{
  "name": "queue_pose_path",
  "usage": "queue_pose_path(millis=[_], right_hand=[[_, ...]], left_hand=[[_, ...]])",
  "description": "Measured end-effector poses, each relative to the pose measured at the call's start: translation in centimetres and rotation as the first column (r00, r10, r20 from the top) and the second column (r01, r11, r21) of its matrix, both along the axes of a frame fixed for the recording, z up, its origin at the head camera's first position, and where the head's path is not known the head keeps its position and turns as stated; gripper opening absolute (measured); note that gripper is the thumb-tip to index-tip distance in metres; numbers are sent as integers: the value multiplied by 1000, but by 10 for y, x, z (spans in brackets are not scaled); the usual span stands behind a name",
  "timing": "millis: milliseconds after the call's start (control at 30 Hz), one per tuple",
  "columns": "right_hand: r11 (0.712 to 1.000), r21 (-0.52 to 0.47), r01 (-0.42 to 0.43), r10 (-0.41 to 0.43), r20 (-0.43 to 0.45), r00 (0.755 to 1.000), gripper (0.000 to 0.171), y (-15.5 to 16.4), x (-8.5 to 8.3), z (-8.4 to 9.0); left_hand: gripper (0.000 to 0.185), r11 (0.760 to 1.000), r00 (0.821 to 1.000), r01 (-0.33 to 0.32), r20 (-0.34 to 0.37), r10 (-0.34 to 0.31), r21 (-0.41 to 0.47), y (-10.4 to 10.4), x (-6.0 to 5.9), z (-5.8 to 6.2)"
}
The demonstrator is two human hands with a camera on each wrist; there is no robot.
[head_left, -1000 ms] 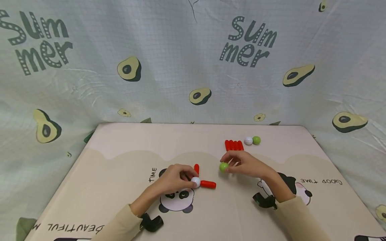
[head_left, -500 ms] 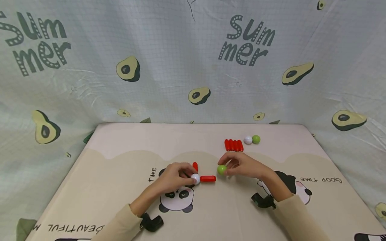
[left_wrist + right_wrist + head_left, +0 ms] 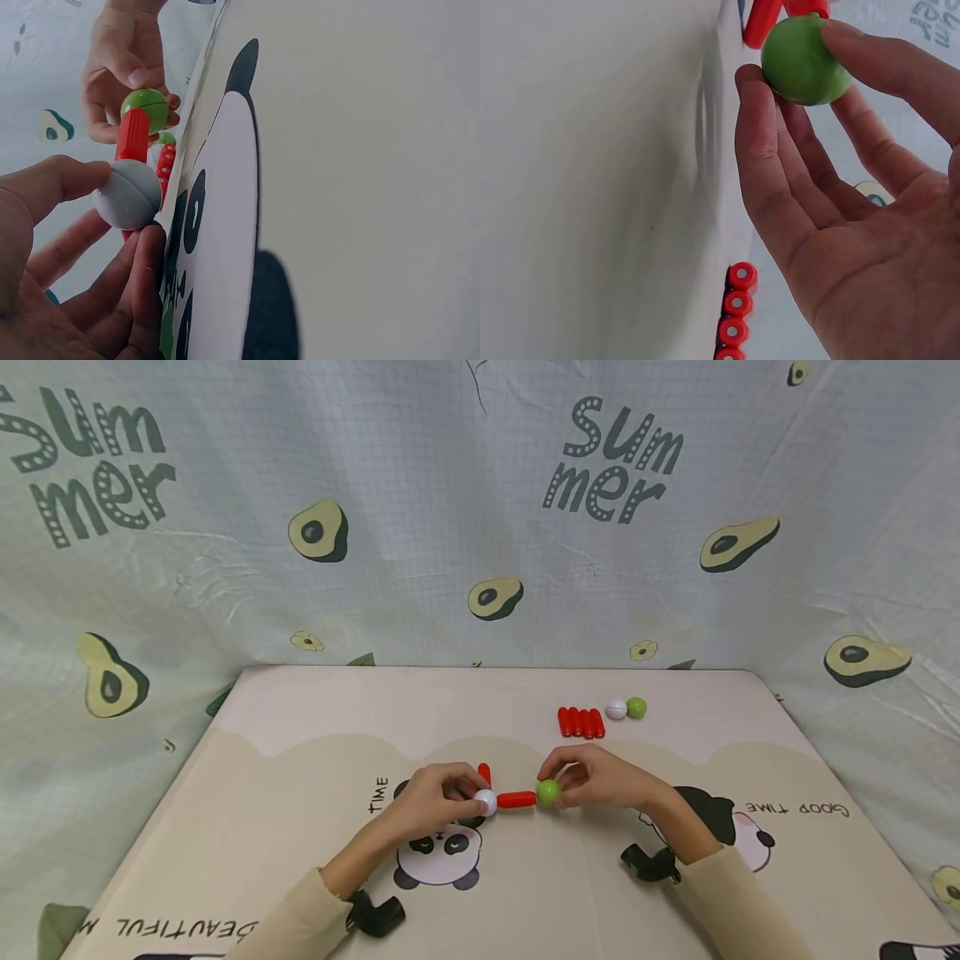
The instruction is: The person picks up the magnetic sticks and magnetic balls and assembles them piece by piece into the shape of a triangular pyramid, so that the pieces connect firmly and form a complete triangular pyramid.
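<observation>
My left hand (image 3: 435, 795) pinches a white ball (image 3: 129, 195) between thumb and fingers, low over the panda print. Two red rods are joined to that ball: one red rod (image 3: 516, 799) points right, and another red rod (image 3: 484, 773) points away toward the back. With thumb and fingertips my right hand (image 3: 603, 777) holds a green ball (image 3: 804, 60). The green ball sits at the right rod's free end and appears to touch it. In the right wrist view the ball covers part of that contact.
Behind the right hand lies a row of several red rods (image 3: 581, 722) with metal-looking ends. Beside them rest a white ball (image 3: 617, 709) and a green ball (image 3: 637, 707). A printed curtain (image 3: 420, 527) rises along the table's (image 3: 315, 710) back edge.
The right hand has brought the green ball left and down to the rod's end. The left hand's white ball rose slightly, and the right-pointing rod has swung up at its free end.
</observation>
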State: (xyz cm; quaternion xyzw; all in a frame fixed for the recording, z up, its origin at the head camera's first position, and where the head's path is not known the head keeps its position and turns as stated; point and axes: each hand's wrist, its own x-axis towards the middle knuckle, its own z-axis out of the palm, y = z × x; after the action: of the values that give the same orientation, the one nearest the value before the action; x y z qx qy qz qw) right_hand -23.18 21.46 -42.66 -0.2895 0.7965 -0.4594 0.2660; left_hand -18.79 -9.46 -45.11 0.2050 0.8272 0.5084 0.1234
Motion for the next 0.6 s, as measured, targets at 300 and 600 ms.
queue_pose_path(millis=[300, 600], right_hand=[[1000, 4, -7, 7, -25, 1000, 30, -2, -1, -2], [1000, 16, -12, 12, -39, 999, 28, -1, 0, -4]], left_hand=[[17, 1000, 1000, 9, 6, -9, 3, -1, 0, -1], [17, 1000, 1000, -6, -3, 6, -1, 1, 0, -1]])
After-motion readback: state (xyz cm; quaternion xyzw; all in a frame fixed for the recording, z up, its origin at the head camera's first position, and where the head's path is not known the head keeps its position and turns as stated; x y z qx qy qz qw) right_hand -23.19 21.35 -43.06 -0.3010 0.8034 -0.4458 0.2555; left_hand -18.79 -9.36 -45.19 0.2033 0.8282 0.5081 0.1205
